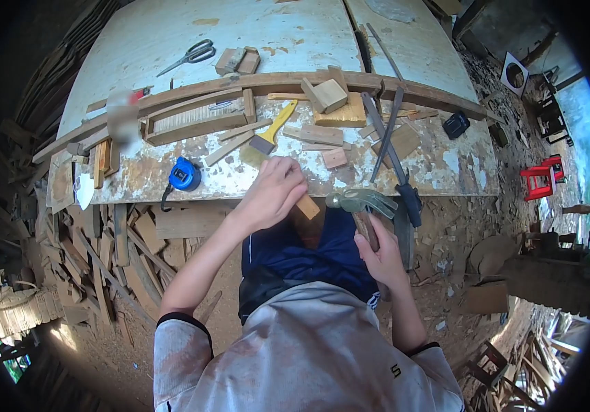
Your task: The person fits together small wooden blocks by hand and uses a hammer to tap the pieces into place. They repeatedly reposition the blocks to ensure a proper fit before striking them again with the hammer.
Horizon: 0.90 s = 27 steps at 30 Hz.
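My left hand [278, 187] is closed around a small wooden block [308, 207] at the front edge of the workbench; the fingers hide part of the block. In my right hand [383, 255] is a claw hammer [364, 201], gripped by its wooden handle, with the metal head up beside the bench edge. A brush [280, 123] with a yellow handle lies just beyond my left hand. Near the hammer, a long file-like tool [390, 147] with a black handle sticks out over the edge, and a thin dark metal bar [388, 130] crosses it.
On the workbench [151, 182] are a blue tape measure [184, 174], scissors [195, 55], a wooden frame [199, 129], wood blocks [327, 96] and a small black object [456, 125]. A long wooden rail [281, 82] crosses it. Scrap wood [113, 254] covers the floor at left; a red stool [539, 180] stands right.
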Available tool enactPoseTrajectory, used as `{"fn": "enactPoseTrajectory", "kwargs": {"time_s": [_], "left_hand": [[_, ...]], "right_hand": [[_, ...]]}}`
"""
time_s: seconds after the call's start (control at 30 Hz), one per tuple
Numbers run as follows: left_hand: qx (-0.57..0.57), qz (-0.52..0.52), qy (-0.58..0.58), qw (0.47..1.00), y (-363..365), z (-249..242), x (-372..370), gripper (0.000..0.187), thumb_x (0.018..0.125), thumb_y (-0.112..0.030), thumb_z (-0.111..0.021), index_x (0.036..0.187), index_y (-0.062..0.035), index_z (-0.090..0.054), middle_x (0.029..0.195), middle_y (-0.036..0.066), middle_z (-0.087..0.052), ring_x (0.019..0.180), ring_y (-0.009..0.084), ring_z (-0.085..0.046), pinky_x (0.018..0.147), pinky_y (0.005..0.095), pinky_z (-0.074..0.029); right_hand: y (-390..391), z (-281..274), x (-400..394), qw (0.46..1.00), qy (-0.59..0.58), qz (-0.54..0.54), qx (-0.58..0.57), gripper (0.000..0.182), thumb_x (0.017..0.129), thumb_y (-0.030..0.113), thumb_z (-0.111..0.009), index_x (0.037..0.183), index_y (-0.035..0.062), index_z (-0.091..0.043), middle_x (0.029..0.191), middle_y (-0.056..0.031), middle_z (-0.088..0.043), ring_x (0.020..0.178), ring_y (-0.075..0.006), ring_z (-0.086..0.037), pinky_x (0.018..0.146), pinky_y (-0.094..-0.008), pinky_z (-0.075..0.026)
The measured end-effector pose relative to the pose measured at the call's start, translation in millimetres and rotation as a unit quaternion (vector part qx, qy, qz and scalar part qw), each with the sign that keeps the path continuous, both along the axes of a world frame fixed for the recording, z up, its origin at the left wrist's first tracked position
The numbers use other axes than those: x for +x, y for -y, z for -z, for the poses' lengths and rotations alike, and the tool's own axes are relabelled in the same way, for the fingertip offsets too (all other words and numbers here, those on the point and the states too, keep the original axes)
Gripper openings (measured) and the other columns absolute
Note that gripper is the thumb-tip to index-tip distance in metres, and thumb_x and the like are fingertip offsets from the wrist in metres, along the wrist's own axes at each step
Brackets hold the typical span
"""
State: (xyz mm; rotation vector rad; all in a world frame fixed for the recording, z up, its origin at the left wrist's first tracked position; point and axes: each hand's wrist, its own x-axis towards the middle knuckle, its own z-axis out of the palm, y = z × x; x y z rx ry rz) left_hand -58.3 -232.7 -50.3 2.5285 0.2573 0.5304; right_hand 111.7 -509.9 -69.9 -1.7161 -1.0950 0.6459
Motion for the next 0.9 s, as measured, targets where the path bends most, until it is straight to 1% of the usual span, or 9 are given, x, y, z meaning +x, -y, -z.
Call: {"fn": "enactPoseTrajectory", "kwargs": {"time_s": [0.07, 0.27, 0.43, 0.53, 0.63, 0.67, 0.77, 0.8, 0.9], "left_hand": [[0.048, -0.035, 0.019, 0.998, 3.7, 8.3, 3.5, 0.011, 0.099, -0.015, -0.066, 0.099, -0.0039, -0.065, 0.104, 0.013, -0.059, 0.103, 0.0352, -0.054, 0.091, 0.0462, -0.042], [0.088, -0.130, 0.063, 0.986, 12.4, 17.9, 11.9, 0.007, 0.093, -0.011, -0.066, 0.096, -0.0051, -0.064, 0.099, 0.013, -0.057, 0.095, 0.0342, -0.055, 0.084, 0.0457, -0.042], [0.085, -0.154, 0.069, 0.982, 18.2, 23.0, 12.5, 0.007, 0.093, -0.011, -0.065, 0.098, -0.0062, -0.064, 0.101, 0.013, -0.057, 0.095, 0.0342, -0.055, 0.083, 0.0457, -0.042], [0.093, -0.164, 0.072, 0.979, 19.8, 24.3, 12.0, 0.006, 0.093, -0.010, -0.065, 0.098, -0.0065, -0.064, 0.102, 0.013, -0.057, 0.096, 0.0341, -0.055, 0.083, 0.0455, -0.042], [0.093, -0.159, 0.067, 0.981, 17.6, 22.9, 11.9, 0.007, 0.093, -0.010, -0.065, 0.098, -0.0065, -0.063, 0.101, 0.013, -0.056, 0.096, 0.0340, -0.054, 0.084, 0.0451, -0.042], [0.092, -0.156, 0.064, 0.981, 17.8, 23.7, 10.8, 0.007, 0.093, -0.010, -0.065, 0.099, -0.0064, -0.063, 0.101, 0.013, -0.056, 0.096, 0.0339, -0.054, 0.084, 0.0449, -0.042], [0.099, -0.153, 0.064, 0.981, 16.8, 26.0, 10.6, 0.009, 0.092, -0.010, -0.065, 0.100, -0.0061, -0.062, 0.102, 0.013, -0.056, 0.097, 0.0340, -0.054, 0.084, 0.0447, -0.041], [0.097, -0.147, 0.062, 0.982, 17.7, 26.4, 10.0, 0.009, 0.093, -0.010, -0.065, 0.100, -0.0060, -0.061, 0.102, 0.013, -0.056, 0.097, 0.0340, -0.054, 0.085, 0.0448, -0.041], [0.098, -0.134, 0.059, 0.984, 14.7, 24.1, 10.8, 0.010, 0.093, -0.011, -0.065, 0.101, -0.0058, -0.061, 0.103, 0.013, -0.056, 0.098, 0.0341, -0.053, 0.086, 0.0451, -0.041]], "right_hand": [[-1.6, 4.1, -0.4, 1.000, 0.017, 0.003, -0.005, 0.051, 0.105, 0.006, -0.067, 0.154, -0.0023, -0.054, 0.096, -0.0041, -0.070, 0.067, -0.0076, -0.061, 0.058, -0.0247, -0.051], [-0.1, 16.3, 0.3, 0.996, 0.085, 0.009, -0.018, 0.051, 0.105, 0.008, -0.068, 0.153, -0.0017, -0.056, 0.094, -0.0052, -0.070, 0.066, -0.0093, -0.062, 0.059, -0.0271, -0.053], [-6.6, 8.8, 0.1, 0.977, 0.210, 0.001, 0.039, 0.049, 0.104, 0.009, -0.067, 0.150, -0.0045, -0.057, 0.100, -0.0122, -0.072, 0.081, -0.0197, -0.070, 0.081, -0.0361, -0.059], [-2.3, -11.4, -4.4, 0.980, 0.198, -0.015, -0.011, 0.044, 0.103, 0.007, -0.068, 0.144, -0.0062, -0.061, 0.108, -0.0157, -0.073, 0.097, -0.0259, -0.073, 0.095, -0.0402, -0.057], [3.5, -31.7, -15.5, 0.981, 0.185, 0.023, 0.060, 0.027, 0.097, 0.009, -0.077, 0.119, -0.0052, -0.071, 0.104, -0.0206, -0.075, 0.090, -0.0371, -0.075, 0.081, -0.0434, -0.059], [8.9, -26.0, -22.3, 0.989, 0.101, 0.059, 0.086, 0.022, 0.094, 0.006, -0.079, 0.112, -0.0048, -0.073, 0.097, -0.0173, -0.073, 0.083, -0.0345, -0.073, 0.078, -0.0416, -0.058], [9.9, -5.2, -26.6, 0.983, 0.146, 0.043, 0.105, 0.020, 0.094, 0.006, -0.079, 0.111, -0.0044, -0.073, 0.099, -0.0187, -0.074, 0.084, -0.0368, -0.074, 0.077, -0.0426, -0.059], [1.2, -11.2, -23.8, 0.984, 0.174, 0.000, 0.046, 0.022, 0.094, 0.005, -0.079, 0.113, -0.0045, -0.073, 0.100, -0.0209, -0.075, 0.086, -0.0395, -0.074, 0.079, -0.0446, -0.059], [-1.8, -1.8, -21.1, 0.973, 0.231, -0.005, 0.002, 0.026, 0.099, 0.006, -0.073, 0.122, -0.0054, -0.070, 0.104, -0.0190, -0.076, 0.090, -0.0304, -0.075, 0.085, -0.0408, -0.059]]}}
